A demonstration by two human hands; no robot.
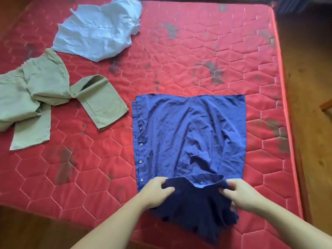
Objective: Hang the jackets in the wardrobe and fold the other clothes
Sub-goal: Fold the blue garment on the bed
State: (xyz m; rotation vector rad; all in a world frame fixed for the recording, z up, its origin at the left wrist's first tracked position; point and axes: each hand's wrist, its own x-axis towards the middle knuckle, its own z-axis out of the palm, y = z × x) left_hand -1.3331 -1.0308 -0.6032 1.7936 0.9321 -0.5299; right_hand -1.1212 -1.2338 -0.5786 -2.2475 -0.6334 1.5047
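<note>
A dark blue button shirt [188, 133] lies spread flat on the red quilted mattress [179, 56], its button strip along the left side. Its near end is lifted and bunched at the collar. My left hand [156, 190] grips the left side of that bunched collar. My right hand [242, 193] pinches the right side, fingers curled into the cloth. The part of the shirt below my hands hangs in shadow over the mattress's near edge.
A crumpled olive-green garment [41, 97] lies at the left of the mattress. A rumpled light blue shirt [97, 33] lies at the far left. Wooden floor [309, 108] runs along the mattress's right side and near-left corner.
</note>
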